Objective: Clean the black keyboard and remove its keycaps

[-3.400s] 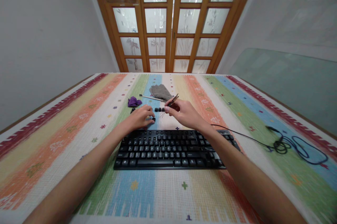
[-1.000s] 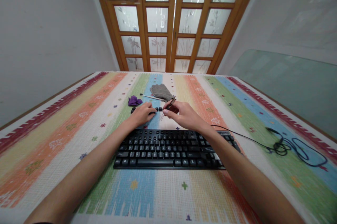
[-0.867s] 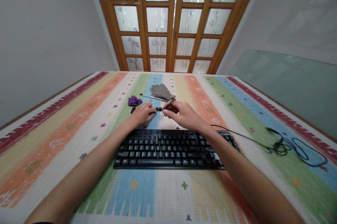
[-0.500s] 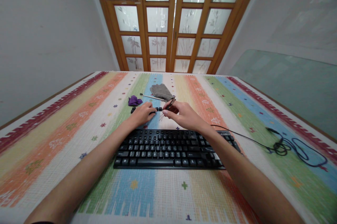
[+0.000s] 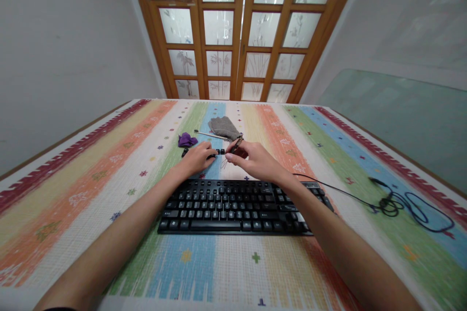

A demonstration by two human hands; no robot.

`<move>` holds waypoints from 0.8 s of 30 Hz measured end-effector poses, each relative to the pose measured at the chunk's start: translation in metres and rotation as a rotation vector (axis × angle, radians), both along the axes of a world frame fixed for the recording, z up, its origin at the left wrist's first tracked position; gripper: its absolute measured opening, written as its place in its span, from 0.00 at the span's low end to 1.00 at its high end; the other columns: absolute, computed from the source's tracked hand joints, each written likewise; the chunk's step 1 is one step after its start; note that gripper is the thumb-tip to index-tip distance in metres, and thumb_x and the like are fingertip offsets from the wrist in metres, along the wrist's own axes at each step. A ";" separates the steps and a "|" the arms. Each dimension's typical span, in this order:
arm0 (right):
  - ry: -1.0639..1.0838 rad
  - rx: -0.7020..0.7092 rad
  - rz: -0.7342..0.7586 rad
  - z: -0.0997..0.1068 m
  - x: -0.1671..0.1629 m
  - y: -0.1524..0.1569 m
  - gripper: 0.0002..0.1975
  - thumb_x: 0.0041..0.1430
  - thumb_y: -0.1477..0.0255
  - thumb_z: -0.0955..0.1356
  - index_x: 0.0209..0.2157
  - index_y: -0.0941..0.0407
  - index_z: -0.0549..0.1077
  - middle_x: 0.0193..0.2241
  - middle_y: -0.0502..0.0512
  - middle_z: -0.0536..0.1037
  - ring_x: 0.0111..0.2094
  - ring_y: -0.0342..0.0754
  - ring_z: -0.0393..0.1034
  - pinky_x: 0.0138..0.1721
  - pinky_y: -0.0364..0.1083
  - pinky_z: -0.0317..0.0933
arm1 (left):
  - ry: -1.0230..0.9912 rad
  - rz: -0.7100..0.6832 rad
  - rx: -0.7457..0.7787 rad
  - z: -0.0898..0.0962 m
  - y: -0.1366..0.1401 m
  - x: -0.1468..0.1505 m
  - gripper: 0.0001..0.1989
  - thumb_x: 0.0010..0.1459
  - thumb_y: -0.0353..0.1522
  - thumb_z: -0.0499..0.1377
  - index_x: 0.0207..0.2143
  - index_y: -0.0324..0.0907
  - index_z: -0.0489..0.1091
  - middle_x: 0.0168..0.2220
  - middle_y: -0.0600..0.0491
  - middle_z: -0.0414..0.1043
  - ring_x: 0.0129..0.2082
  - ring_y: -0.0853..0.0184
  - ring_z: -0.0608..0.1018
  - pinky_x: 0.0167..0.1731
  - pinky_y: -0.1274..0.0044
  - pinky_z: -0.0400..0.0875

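Wood-framed doors [image 5: 237, 48] w/ frosted, plant-patterned panes at back of rm, head view; we work at a striped surface [image 5: 233, 265]. Blk keyboard [image 5: 219, 213] lies flat nearest us, our R forearm crossing above its R part; cable [image 5: 390, 202] runs off R, loosely coiled. Beyond keyboard, our L hand [image 5: 197, 159] is low, fingers curled by sm. blk pcs [image 5: 222, 152]; tips partly hidden, so we can't tell if they grip one. Pcs sit btwn both hands, approx. keycap-shaped. R hand [image 5: 255, 159], just beside them: thumb + fingers pinched closed on thin dk tool [image 5: 239, 142], tilted, w/ fine wires [image 5: 224, 162] below. Behind: purple cloth [image 5: 187, 139], crumpled, near L hand; thin rod [image 5: 208, 134] lying beside grey fabric item [image 5: 223, 127].
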State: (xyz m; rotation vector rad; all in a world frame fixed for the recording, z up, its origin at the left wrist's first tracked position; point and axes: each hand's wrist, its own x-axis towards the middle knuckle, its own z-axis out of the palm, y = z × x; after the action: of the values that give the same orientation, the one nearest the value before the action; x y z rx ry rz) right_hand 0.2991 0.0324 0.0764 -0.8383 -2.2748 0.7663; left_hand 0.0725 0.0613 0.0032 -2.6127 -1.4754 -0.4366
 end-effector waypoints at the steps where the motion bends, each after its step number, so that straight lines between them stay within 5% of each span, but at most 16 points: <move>1: -0.005 -0.003 -0.004 0.001 0.000 0.000 0.09 0.62 0.68 0.66 0.38 0.59 0.74 0.28 0.52 0.76 0.28 0.43 0.67 0.32 0.44 0.58 | -0.001 0.000 -0.002 0.000 0.000 0.000 0.10 0.61 0.31 0.56 0.41 0.43 0.76 0.34 0.50 0.67 0.37 0.63 0.71 0.36 0.75 0.67; 12: -0.083 0.022 -0.017 0.015 0.005 -0.012 0.10 0.61 0.67 0.67 0.37 0.59 0.75 0.27 0.51 0.75 0.27 0.43 0.66 0.30 0.43 0.57 | -0.007 0.003 0.026 0.021 -0.019 -0.006 0.10 0.59 0.32 0.59 0.43 0.42 0.73 0.36 0.51 0.68 0.39 0.63 0.73 0.40 0.74 0.68; 24: -0.160 -0.153 0.085 -0.014 0.012 -0.028 0.10 0.60 0.68 0.68 0.38 0.59 0.76 0.30 0.54 0.79 0.30 0.45 0.72 0.32 0.44 0.62 | -0.002 -0.032 -0.107 0.030 -0.090 0.009 0.12 0.65 0.34 0.53 0.39 0.40 0.74 0.37 0.49 0.71 0.36 0.64 0.74 0.36 0.74 0.68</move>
State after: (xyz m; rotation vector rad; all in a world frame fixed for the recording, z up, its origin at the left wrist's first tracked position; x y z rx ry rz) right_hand 0.3112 0.0046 0.0622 -0.9059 -2.4292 0.9526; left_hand 0.0812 -0.0292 0.0332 -2.7215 -1.4998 -0.3730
